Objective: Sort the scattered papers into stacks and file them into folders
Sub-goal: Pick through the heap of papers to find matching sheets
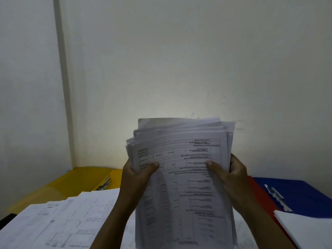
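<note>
Just white wall (179, 60) — paper-strewn desk (129, 230)

An office or paperwork corner, set against a bare, pale wall (179, 60) with a thin vertical trim strip (62, 78) running down its left side. A desk pushed against the wall is covered in filing supplies: an open yellow folder (75, 180) with a metal clip at the back left, and a blue folder (296, 193) with a metal fastener at the right, lying over a red folder (258, 196). Printed forms with tables and lines of text lie spread out as loose papers (59, 221) at the left, and a white stack (305, 229) sits at the right. The light is dim.
</note>
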